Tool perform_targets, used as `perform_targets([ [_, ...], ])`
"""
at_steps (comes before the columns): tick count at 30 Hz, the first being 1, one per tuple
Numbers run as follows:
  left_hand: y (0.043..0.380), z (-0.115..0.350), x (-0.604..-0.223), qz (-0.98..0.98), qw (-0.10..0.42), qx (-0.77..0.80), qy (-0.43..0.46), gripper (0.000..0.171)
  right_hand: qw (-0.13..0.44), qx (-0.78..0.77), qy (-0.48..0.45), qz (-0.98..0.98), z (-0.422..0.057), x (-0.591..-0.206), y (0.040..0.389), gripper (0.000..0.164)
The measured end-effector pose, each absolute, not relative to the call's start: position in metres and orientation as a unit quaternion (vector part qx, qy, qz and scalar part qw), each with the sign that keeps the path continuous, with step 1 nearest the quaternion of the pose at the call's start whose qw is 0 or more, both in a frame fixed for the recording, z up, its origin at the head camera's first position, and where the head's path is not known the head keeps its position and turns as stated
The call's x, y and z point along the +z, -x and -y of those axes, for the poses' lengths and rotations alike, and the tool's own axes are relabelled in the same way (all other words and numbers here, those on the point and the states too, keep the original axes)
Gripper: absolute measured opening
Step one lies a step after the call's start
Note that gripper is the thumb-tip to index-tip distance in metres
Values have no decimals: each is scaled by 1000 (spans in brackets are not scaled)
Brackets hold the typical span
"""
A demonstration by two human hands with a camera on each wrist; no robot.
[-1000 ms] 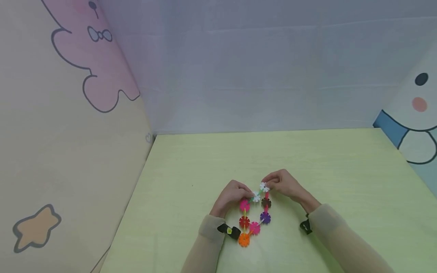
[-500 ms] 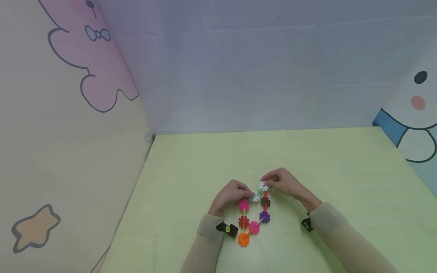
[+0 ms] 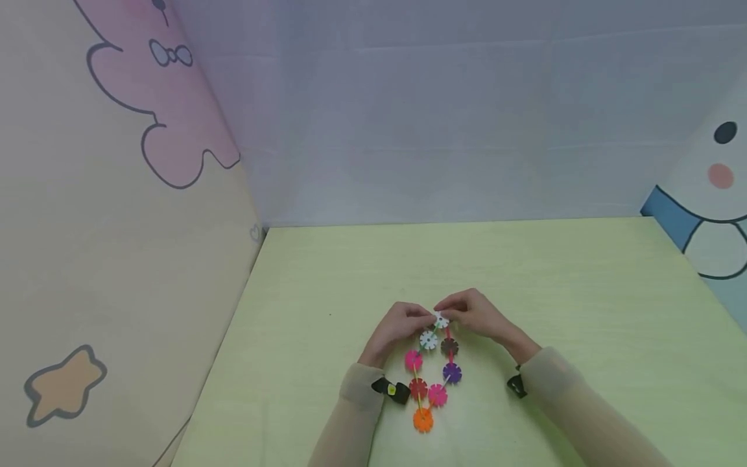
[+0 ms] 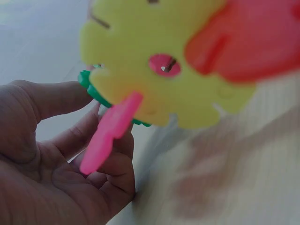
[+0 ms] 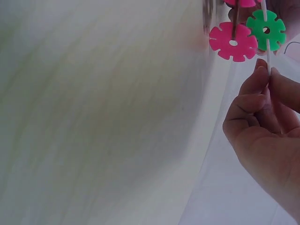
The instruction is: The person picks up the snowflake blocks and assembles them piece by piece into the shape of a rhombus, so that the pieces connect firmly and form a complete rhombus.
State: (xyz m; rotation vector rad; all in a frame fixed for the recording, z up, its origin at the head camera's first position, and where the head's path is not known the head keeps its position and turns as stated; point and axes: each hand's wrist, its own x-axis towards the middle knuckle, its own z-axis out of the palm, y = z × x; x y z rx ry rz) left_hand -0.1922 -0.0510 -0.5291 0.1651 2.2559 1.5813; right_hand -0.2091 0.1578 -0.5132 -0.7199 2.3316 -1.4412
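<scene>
A closed loop of notched plastic snowflake discs hangs between the two hands in the head view. Its lowest piece is an orange disc [image 3: 423, 420], with a purple disc [image 3: 452, 373] and a brown disc [image 3: 449, 347] up the right side. At the top, the right hand [image 3: 478, 318] pinches a white disc [image 3: 441, 320], seen edge-on in the right wrist view below a green disc [image 5: 266, 30]. The left hand [image 3: 401, 326] has its fingertips beside that white disc; in the left wrist view its thumb and fingers pinch the green disc [image 4: 96, 92], partly hidden by a yellow disc [image 4: 187, 101].
A pale green table [image 3: 327, 272] lies under both arms. Behind it rises a plain light wall [image 3: 408, 130], and a wall with cartoon drawings [image 3: 175, 117] stands at the left. Dark wrist straps [image 3: 391, 390] with cameras sit at both cuffs.
The left hand has shifted up from beside the lower white disc to the loop's top. The right hand has come slightly left, bringing the hands together, and the loop's bottom sits lower.
</scene>
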Motion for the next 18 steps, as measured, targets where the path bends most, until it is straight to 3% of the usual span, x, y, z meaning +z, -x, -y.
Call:
perform_targets([
  [9, 189, 52, -527, -809, 197, 553, -37, 19, 150, -480, 166, -848, -155, -515, 201, 21],
  [12, 188, 52, -526, -814, 202, 544, -26, 18, 195, -439, 129, -867, -158, -512, 194, 18],
  [18, 188, 51, -523, -816, 202, 540, -27, 17, 268, -414, 142, -858, -164, -505, 177, 17],
])
